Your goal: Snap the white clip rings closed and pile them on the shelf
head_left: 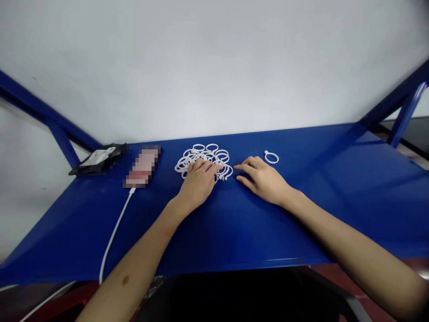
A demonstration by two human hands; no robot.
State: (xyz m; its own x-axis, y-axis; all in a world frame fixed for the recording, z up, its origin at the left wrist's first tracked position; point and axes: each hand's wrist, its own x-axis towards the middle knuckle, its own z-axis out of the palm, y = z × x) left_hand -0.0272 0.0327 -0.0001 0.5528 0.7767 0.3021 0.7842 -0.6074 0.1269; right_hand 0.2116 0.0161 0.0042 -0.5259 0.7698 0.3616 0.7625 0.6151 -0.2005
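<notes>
A heap of thin white rings (222, 154) with small knobs, which look like plastic curtain rings, lies on the blue table (254, 232). My left hand (198, 181) rests palm down on the near side of this heap, its fingers stretched over the rings and hiding some of them. Just right of the heap, my right hand (263, 179) lies low over the tabletop with fingers apart and nothing visible between them. One single white ring (271, 158) lies by itself beyond my right hand, slightly to its right.
A phone-like device (142, 166), blurred out, lies left of the heap with a white cable (115, 228) running off the table's front edge. Farther left is a black plastic package (97, 160) with a white label. A pale wall (214, 71) stands behind; blue frame bars flank both sides.
</notes>
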